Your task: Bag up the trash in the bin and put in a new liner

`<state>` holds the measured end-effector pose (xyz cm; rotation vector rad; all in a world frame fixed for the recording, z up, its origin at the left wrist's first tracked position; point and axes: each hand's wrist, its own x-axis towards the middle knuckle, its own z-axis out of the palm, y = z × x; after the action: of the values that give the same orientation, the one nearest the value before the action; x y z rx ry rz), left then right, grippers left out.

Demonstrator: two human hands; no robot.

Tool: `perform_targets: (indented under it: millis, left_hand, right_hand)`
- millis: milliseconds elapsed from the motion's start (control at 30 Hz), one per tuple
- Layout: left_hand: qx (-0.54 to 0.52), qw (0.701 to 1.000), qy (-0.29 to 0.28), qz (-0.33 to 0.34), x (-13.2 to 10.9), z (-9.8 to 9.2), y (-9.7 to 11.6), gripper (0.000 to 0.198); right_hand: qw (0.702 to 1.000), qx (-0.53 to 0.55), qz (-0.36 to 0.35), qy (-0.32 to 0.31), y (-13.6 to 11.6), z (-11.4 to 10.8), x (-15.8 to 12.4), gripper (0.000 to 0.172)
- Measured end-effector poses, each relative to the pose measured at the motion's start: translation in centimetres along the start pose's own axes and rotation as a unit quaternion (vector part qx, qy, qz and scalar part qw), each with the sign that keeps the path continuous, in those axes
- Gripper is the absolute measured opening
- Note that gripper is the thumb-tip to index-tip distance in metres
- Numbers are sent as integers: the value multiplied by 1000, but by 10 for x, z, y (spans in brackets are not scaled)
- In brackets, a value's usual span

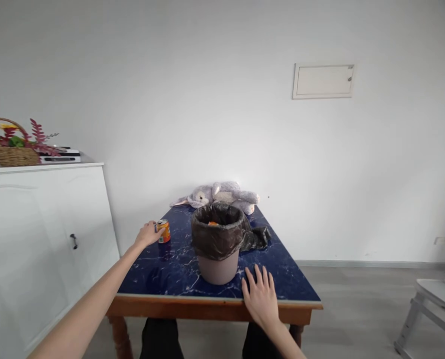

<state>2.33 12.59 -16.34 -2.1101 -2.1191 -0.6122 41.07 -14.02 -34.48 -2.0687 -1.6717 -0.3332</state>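
At the table's left side, my left hand (148, 234) has its thumb and fingers around an orange drink can (164, 232). The can is upright, and its top shows. To its right stands a small pinkish-grey trash bin (218, 270), lined with a black plastic bag (215, 240) folded over the rim. Inside lies something orange (212, 223), too hidden to name. My right hand (260, 295) rests flat near the table's front edge, fingers spread, to the right of the bin, holding nothing.
A grey plush rabbit (222, 193) lies at the far end of the blue marbled table (181, 284), against the wall. White cabinets (54, 224) stand left, bearing a wicker basket (16, 155) of flowers. At right is a grey stool (437, 299).
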Motion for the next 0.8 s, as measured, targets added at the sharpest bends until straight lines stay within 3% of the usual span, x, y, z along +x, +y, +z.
perform_targets:
  millis: [133,200,367,467,533,600,700,800]
  left_hand:
    - [-26,999,21,-23,24,25,6,86]
    - [-33,999,22,-15,35,36,11,94]
    - [-42,999,-2,19,46,56,26,77]
    - [-52,998,-4,37,39,56,33,66]
    - [-67,997,10,49,32,43,39,60]
    - [-94,992,43,67,25,18,50,58]
    - [-156,974,123,112,16,-35,81,62]
    - [-225,936,184,200,1,-86,126,65]
  right_hand:
    - [999,8,-27,38,6,21,2,57]
    - [999,14,-30,41,8,28,3,57]
    - [999,21,-17,37,7,28,5,57]
    - [999,27,-7,34,6,22,6,58]
    - [999,31,-3,33,5,19,7,58]
    - [999,35,-3,25,4,16,7,58]
    - [999,42,-1,10,2,10,8,58]
    - [998,55,9,-3,-2,0,6,58]
